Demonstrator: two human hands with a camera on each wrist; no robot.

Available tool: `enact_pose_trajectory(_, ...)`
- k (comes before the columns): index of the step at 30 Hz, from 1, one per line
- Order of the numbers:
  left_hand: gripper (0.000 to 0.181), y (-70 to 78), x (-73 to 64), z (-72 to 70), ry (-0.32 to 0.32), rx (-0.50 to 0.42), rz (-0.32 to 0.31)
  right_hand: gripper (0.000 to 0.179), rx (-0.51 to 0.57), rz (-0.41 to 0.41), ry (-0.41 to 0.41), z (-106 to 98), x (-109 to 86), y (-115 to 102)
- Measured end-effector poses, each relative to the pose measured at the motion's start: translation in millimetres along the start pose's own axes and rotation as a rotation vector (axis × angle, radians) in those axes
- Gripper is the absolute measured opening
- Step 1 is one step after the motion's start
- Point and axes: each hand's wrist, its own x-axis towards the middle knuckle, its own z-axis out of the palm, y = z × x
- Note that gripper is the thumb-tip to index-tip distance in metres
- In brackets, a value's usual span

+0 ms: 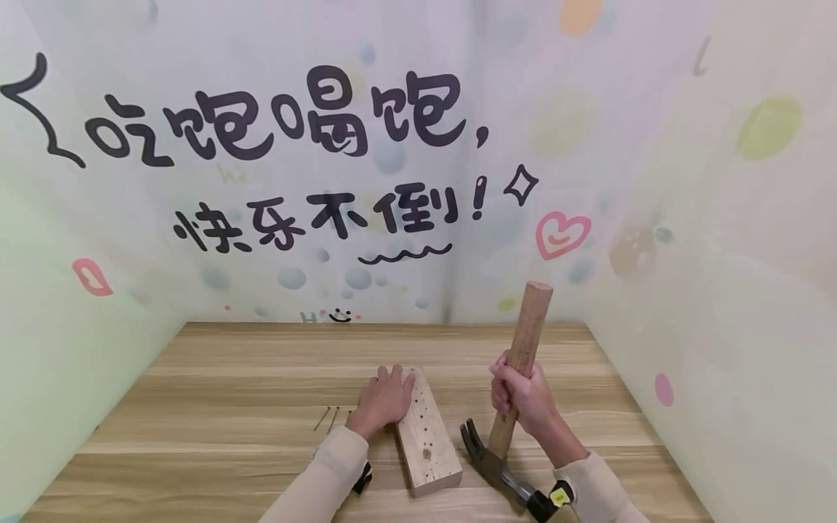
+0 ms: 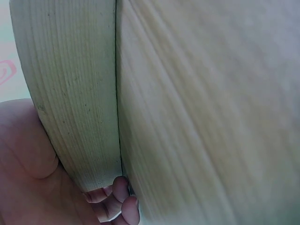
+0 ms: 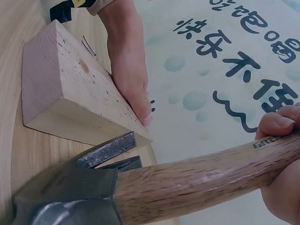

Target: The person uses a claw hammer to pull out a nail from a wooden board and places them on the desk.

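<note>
A pale wooden block point(image 1: 426, 428), dotted with nail heads or holes along its top, lies lengthwise on the table. My left hand point(image 1: 386, 396) holds its far end, with the thumb on top. In the left wrist view, the fingers curl round the end of the block point(image 2: 77, 93). To the right, my right hand point(image 1: 526, 396) grips a claw hammer point(image 1: 538, 312) by its wooden handle. The hammer hangs head down with the handle end up, and its dark claw point(image 3: 110, 150) points toward the block. The striking face is near my right sleeve.
Several loose nails point(image 1: 333, 419) lie on the wood-grain table point(image 1: 216, 407), left of my left hand. A printed cloth wall point(image 1: 418, 290) stands behind the table, with pale walls at both sides.
</note>
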Motion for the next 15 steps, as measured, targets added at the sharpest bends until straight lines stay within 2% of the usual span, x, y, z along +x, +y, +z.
enact_pose_trajectory(6,0.05,0.8,-0.7,-0.2,-0.001,-0.011,0.001,0.018,-0.003,0.086,0.076,-13,1.7,0)
enact_pose_trajectory(15,0.049,-0.5,-0.2,-1.3,0.0,-0.017,-0.005,0.02,0.031,0.234,0.132,-44,14.2,10)
